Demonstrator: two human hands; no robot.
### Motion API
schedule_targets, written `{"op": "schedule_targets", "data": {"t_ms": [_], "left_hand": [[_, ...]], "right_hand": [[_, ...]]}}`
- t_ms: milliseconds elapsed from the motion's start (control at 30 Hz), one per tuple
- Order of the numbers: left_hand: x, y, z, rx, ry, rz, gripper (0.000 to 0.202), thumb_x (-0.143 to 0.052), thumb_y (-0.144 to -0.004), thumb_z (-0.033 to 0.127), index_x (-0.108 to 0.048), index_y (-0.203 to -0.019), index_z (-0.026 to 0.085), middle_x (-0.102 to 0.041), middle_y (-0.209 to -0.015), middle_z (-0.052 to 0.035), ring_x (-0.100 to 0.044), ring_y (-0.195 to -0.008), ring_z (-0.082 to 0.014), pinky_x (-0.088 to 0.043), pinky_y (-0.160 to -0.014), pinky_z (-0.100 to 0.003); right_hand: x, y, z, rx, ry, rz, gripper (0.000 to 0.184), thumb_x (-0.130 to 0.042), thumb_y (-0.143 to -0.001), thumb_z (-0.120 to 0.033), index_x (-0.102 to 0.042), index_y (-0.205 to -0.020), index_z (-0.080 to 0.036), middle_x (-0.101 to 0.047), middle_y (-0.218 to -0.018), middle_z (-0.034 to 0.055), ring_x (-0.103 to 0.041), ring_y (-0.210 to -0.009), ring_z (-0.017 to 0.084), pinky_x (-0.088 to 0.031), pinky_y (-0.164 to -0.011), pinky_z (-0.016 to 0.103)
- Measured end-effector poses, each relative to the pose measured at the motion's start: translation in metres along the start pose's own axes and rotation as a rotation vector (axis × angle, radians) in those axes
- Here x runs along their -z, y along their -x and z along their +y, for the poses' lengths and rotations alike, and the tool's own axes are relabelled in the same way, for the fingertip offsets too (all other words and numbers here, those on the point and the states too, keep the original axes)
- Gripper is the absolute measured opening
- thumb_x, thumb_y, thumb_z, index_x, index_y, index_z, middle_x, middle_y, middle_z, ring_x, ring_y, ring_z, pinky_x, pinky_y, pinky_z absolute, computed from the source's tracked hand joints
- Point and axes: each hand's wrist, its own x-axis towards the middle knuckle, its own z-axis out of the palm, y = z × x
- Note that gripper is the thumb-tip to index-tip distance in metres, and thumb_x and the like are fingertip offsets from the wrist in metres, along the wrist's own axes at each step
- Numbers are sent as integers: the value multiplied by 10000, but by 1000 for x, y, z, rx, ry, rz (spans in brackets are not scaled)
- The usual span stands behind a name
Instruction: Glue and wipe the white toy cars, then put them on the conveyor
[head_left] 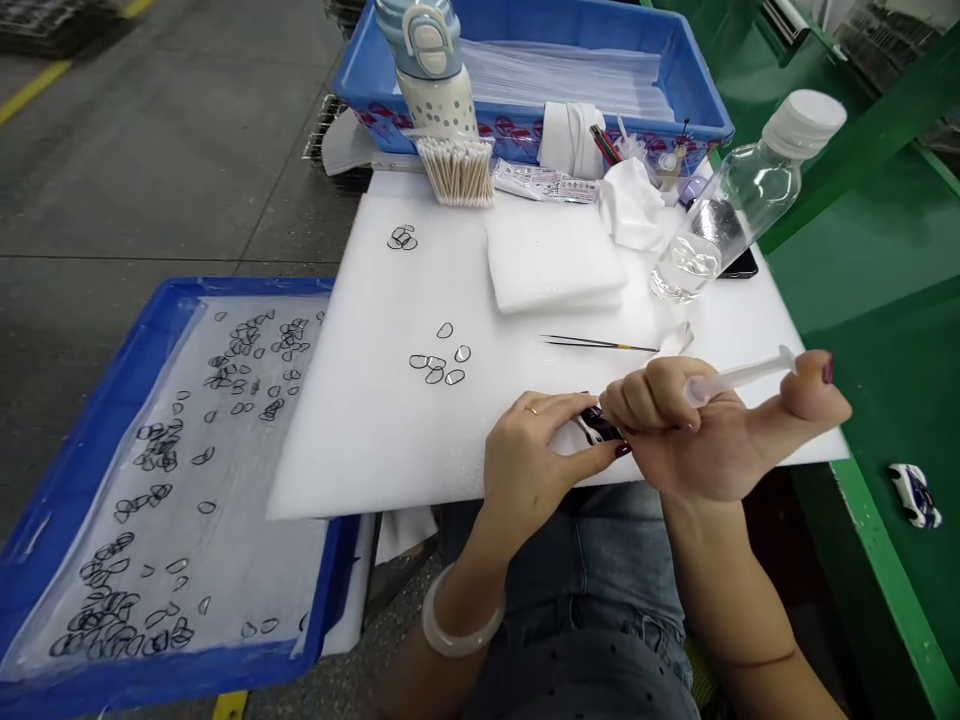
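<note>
My left hand (529,455) pinches a small toy car (596,427) at the near edge of the white foam board (375,420). My right hand (712,430) is closed round a clear plastic syringe (746,377), thumb on its plunger end, with the tip pointed down at the car. A few small clear lens-shaped pieces (442,365) lie on the board just left of my hands. Black tweezers (596,344) lie on the board beyond my hands.
A blue tray (45,540) at left holds several clear pieces. At the back are a clear bottle (739,200), cotton swabs (457,170), a foam pad (551,262), a water flask (431,65) and a blue bin (682,80). Another toy car (915,494) lies on the green bench.
</note>
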Motion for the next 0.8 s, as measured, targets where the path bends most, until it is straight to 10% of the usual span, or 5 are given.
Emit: {"op": "schedule_targets", "data": {"t_ms": [800], "left_hand": [[-1, 1, -3, -5, 7, 24, 339, -871, -697, 313, -758, -1003, 222, -780, -1008, -22, -671, -942, -230, -540, -827, -381]], "right_hand": [[-1, 7, 9, 71, -185, 92, 683, -331, -839, -830, -278, -517, -229, -176, -468, -48, -186, -436, 99, -187, -456, 285]]}}
